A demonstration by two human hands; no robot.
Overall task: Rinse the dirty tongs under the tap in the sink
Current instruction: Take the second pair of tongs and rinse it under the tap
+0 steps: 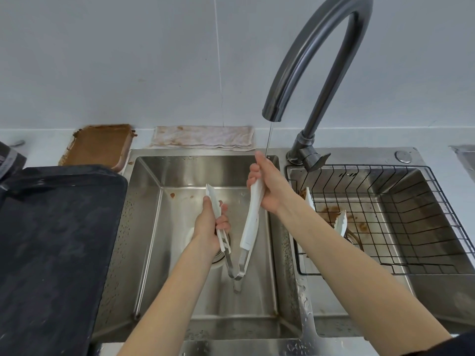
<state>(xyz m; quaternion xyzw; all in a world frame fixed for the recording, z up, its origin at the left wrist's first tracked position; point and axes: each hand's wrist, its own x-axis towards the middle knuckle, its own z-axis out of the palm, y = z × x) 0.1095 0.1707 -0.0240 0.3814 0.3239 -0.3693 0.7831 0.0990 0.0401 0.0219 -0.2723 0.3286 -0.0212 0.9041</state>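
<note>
Both hands work over the left stainless-steel sink basin [151, 201] in the one head view. Her or his left hand [209, 227] is wrapped round one arm of the white-tipped metal tongs [250, 222], fingers curled about it near the serrated tip, and the right hand [267, 186] grips the other arm high up, so the tongs hang spread in a V with the steel hinge pointing down towards the basin floor. A thin stream of water [268, 137] falls from the dark curved tap [308, 60] and lands at the right hand's fingertips.

Likely trouble: the stream looks narrow and seems to meet fingers more than plastic, so soiled tips may go unrinsed unless the tongs are shifted under it. Wet plastic could slip, dropping the tongs into the basin. Forcing the arms wider might strain the hinge.

Room is fair inside the left basin, with open floor below the hinge. To the right, the basin divider and the black wire rack [385, 201], holding another dirty white utensil [340, 222], sit just beside the right forearm. A dark tray [51, 240] overhangs the left rim. The tap spout hangs above the right hand, limiting upward lift.
</note>
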